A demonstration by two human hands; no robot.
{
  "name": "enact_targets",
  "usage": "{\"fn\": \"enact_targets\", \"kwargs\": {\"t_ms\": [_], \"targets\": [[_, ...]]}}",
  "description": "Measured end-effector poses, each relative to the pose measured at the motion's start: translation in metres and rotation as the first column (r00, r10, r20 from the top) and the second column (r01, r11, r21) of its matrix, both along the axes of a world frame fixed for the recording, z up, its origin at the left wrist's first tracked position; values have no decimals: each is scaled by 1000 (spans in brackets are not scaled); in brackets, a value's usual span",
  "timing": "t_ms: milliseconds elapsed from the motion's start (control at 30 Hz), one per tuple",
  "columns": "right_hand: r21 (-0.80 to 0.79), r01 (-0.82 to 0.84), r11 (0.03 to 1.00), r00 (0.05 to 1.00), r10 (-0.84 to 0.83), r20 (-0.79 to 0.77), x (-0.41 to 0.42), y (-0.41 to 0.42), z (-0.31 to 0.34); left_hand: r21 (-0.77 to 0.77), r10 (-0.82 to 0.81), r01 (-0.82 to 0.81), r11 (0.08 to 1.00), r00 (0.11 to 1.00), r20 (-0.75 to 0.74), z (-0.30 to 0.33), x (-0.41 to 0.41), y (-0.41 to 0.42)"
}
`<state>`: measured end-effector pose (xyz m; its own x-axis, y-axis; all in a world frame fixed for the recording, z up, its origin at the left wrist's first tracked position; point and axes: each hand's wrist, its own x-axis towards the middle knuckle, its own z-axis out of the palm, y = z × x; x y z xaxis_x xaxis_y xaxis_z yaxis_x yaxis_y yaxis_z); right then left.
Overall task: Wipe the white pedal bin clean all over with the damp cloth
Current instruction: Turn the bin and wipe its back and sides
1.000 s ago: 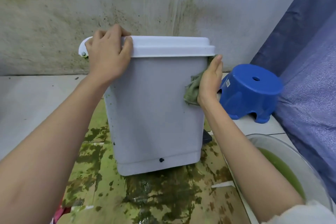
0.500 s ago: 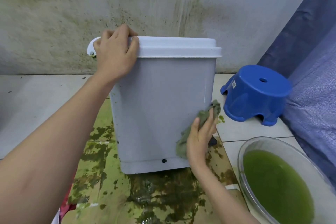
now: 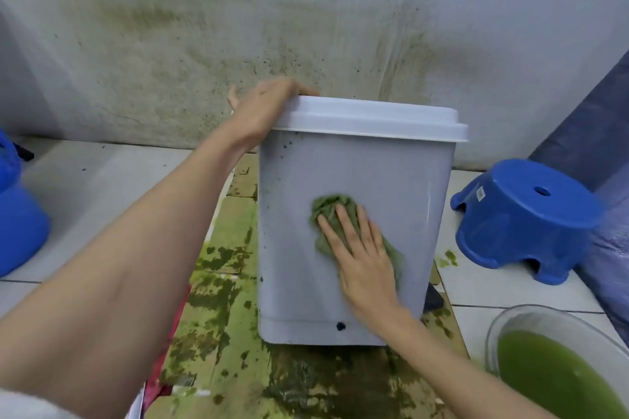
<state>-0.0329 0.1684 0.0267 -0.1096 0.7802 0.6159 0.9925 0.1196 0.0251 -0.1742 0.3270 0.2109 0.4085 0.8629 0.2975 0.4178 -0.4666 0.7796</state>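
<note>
Roughly midway, by my judgement: the white pedal bin (image 3: 354, 214) stands upright on stained cardboard (image 3: 218, 333) near the wall (image 3: 306, 27), and its facing side looks mostly clean, though dark specks remain along the upper left edge and near the base. The right hand (image 3: 364, 255) presses the damp cloth (image 3: 328, 214) flat against the middle of that side, fingers straight and slightly spread. The left hand (image 3: 262, 112) grips the lid's far left corner, fingers curled over it. The lid top, back and hidden sides cannot be judged. Room is open to the left; the blue stool (image 3: 524, 221) and the bowl of green water (image 3: 558, 371) crowd the right
</note>
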Motion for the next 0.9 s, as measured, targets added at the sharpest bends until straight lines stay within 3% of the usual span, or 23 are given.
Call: {"fn": "enact_targets", "kwargs": {"t_ms": [67,133,300,433,533,700,900], "targets": [[47,-3,999,997,7,-81,-9,29,37,-107,-64,70,992,997,52,1,-5,1],[121,-51,991,996,59,-66,-23,50,64,-195,-123,145,970,985,120,0,-10,1],[212,-93,973,995,86,39,-46,64,63,-228,-112,136,964,987,114,-4,-16,10],[-3,-347,938,876,325,357,-48,33,6,-256,-118,147,955,985,127,-7,-15,12],[-34,-362,932,825,337,454,-35,23,5,-241,-102,134,961,985,143,-9,-14,9],[254,-171,952,954,96,283,-21,60,84,-238,-150,186,953,975,163,-8,-13,6],[253,-140,957,984,107,140,-38,59,62,-233,-133,170,958,977,168,-8,-14,9]]}}
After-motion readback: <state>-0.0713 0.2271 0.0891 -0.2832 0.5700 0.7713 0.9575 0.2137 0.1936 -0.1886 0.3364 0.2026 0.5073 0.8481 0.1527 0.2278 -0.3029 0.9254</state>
